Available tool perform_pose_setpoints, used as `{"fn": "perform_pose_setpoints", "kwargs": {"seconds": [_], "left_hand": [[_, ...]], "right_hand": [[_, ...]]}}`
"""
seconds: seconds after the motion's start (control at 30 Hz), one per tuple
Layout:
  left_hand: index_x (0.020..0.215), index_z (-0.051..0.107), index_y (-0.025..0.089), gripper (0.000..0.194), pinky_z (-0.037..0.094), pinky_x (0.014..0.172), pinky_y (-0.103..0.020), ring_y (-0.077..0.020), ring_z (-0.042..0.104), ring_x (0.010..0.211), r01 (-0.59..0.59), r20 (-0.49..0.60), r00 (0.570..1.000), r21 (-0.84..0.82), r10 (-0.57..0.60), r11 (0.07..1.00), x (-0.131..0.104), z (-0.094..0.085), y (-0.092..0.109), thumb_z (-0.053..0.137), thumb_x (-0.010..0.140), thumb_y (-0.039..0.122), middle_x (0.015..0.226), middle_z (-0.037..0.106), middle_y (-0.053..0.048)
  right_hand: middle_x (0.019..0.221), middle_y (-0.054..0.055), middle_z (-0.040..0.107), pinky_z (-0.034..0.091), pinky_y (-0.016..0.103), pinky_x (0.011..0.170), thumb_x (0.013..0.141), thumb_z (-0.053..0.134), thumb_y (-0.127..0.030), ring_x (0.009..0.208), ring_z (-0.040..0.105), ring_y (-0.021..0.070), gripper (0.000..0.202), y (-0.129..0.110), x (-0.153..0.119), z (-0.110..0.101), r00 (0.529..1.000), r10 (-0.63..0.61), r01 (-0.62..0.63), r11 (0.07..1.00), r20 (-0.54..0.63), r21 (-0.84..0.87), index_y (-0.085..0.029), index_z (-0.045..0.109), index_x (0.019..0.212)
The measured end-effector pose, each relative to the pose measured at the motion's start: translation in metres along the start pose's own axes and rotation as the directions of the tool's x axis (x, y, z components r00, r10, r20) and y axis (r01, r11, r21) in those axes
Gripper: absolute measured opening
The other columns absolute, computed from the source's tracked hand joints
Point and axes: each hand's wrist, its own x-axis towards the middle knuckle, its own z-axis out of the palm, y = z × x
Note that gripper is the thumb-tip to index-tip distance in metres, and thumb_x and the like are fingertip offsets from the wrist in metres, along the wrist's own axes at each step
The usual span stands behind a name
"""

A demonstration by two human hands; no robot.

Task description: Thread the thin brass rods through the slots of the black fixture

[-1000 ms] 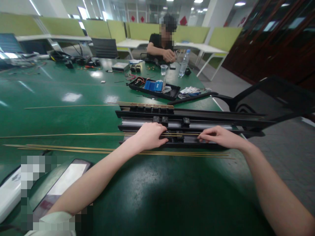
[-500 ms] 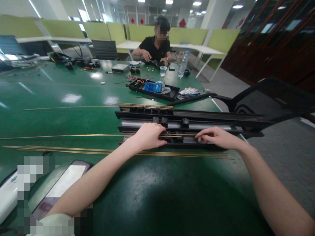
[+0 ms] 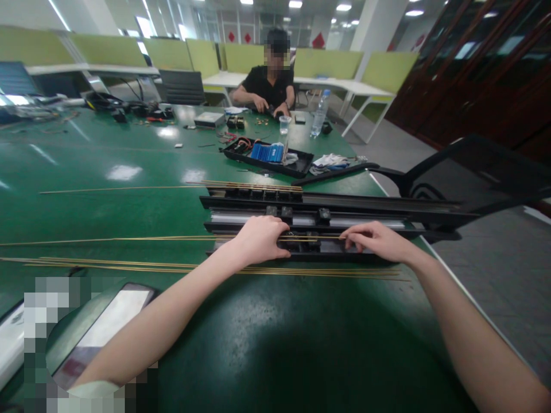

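At 3 o'clock from the left hand (image 3: 260,240), the right hand (image 3: 375,240) pinched a brass rod (image 3: 330,237), which ran along the black rail (image 3: 336,257). The left hand arched over the rail; its grip could not be determined. Sound handling likely required light pressure, a straight rod, and clearance from the loose rods (image 3: 318,271) at the rail's 6 o'clock.

Facing a desk (image 3: 301,344), with parallel rails (image 3: 365,205) lying across its middle. Finding the left hand (image 3: 262,241) over the nearest rail, the right hand (image 3: 370,238) farther right, a rod (image 3: 327,237) between. Meeting loose rods (image 3: 322,271) before the rails; behind them, a tray (image 3: 303,165), then a person (image 3: 271,83) across the desk. Finding a chair (image 3: 477,178) at the desk's right edge.
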Motion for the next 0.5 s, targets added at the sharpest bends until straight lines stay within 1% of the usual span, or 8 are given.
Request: {"fn": "perform_pose_setpoints", "kwargs": {"seconds": [0.1, 0.17, 0.27, 0.33, 0.37, 0.4, 0.47, 0.5], "left_hand": [[0.114, 0.069, 0.021, 0.053, 0.054, 0.084, -0.035, -0.0273, 0.068, 0.104, 0.008, 0.005, 1.0, -0.001, -0.008, 1.0, 0.0, 0.0, 0.0, 0.071, 0.073, 0.055, 0.11, 0.074, -0.006], [0.114, 0.07, 0.022, 0.053, 0.053, 0.084, -0.034, -0.0272, 0.068, 0.104, 0.012, 0.009, 1.0, -0.001, -0.012, 1.0, 0.001, 0.0, 0.0, 0.07, 0.074, 0.056, 0.11, 0.074, -0.006], [0.113, 0.07, 0.022, 0.053, 0.054, 0.084, -0.035, -0.0275, 0.068, 0.104, 0.01, 0.008, 1.0, -0.007, -0.01, 1.0, 0.0, 0.0, -0.001, 0.07, 0.074, 0.056, 0.11, 0.074, -0.006], [0.113, 0.07, 0.022, 0.052, 0.054, 0.083, -0.036, -0.0278, 0.068, 0.103, 0.008, 0.007, 1.0, -0.01, -0.008, 1.0, 0.001, 0.0, -0.002, 0.07, 0.074, 0.056, 0.109, 0.074, -0.006], [0.113, 0.07, 0.022, 0.052, 0.054, 0.083, -0.036, -0.0277, 0.069, 0.102, 0.007, 0.008, 1.0, -0.011, -0.007, 1.0, 0.001, 0.0, -0.002, 0.07, 0.073, 0.056, 0.109, 0.074, -0.006], [0.113, 0.07, 0.022, 0.052, 0.054, 0.083, -0.036, -0.0277, 0.069, 0.102, 0.008, 0.008, 1.0, -0.012, -0.007, 1.0, 0.001, 0.0, -0.002, 0.071, 0.073, 0.056, 0.108, 0.074, -0.006], [0.112, 0.07, 0.023, 0.051, 0.054, 0.082, -0.036, -0.0274, 0.069, 0.101, 0.011, 0.01, 1.0, -0.013, -0.01, 1.0, 0.001, 0.0, -0.002, 0.071, 0.073, 0.055, 0.108, 0.074, -0.006], [0.112, 0.07, 0.023, 0.051, 0.054, 0.082, -0.035, -0.0273, 0.069, 0.101, 0.012, 0.012, 1.0, -0.014, -0.012, 1.0, 0.001, 0.0, -0.002, 0.071, 0.073, 0.055, 0.108, 0.074, -0.006]], "right_hand": [[0.081, 0.009, 0.074, 0.047, 0.032, 0.061, 0.093, 0.043, -0.062, 0.062, 0.06, 0.0176, 0.058, -0.002, 0.003, 0.004, 0.999, 0.023, -0.021, 0.999, -0.041, 0.036, -0.014, 0.075, 0.094], [0.08, 0.011, 0.074, 0.048, 0.033, 0.062, 0.094, 0.037, -0.066, 0.062, 0.062, 0.0185, 0.066, -0.004, 0.005, 0.01, 0.996, 0.037, -0.033, 0.998, -0.077, 0.054, -0.013, 0.075, 0.094], [0.079, 0.009, 0.075, 0.047, 0.033, 0.061, 0.096, 0.036, -0.066, 0.062, 0.062, 0.0187, 0.066, -0.009, 0.007, 0.021, 0.993, -0.01, 0.011, 1.0, -0.115, 0.008, -0.014, 0.075, 0.094], [0.082, 0.007, 0.075, 0.048, 0.033, 0.065, 0.098, 0.037, -0.061, 0.067, 0.065, 0.0203, 0.059, -0.015, 0.007, 0.028, 0.982, -0.095, 0.082, 0.993, -0.163, -0.086, -0.017, 0.076, 0.096], [0.086, 0.007, 0.076, 0.049, 0.034, 0.069, 0.099, 0.039, -0.058, 0.074, 0.067, 0.022, 0.053, -0.018, 0.007, 0.032, 0.966, -0.16, 0.13, 0.979, -0.202, -0.154, -0.019, 0.076, 0.098], [0.093, 0.007, 0.076, 0.05, 0.035, 0.075, 0.099, 0.042, -0.053, 0.083, 0.068, 0.024, 0.047, -0.021, 0.007, 0.036, 0.94, -0.238, 0.182, 0.956, -0.244, -0.231, -0.021, 0.075, 0.101], [0.106, 0.008, 0.075, 0.049, 0.039, 0.085, 0.099, 0.046, -0.044, 0.099, 0.066, 0.0266, 0.036, -0.025, 0.007, 0.044, 0.867, -0.396, 0.276, 0.886, -0.301, -0.372, -0.023, 0.074, 0.108], [0.109, 0.009, 0.074, 0.049, 0.04, 0.089, 0.1, 0.046, -0.04, 0.102, 0.065, 0.027, 0.033, -0.027, 0.007, 0.048, 0.833, -0.46, 0.314, 0.851, -0.309, -0.421, -0.023, 0.073, 0.11]]}}
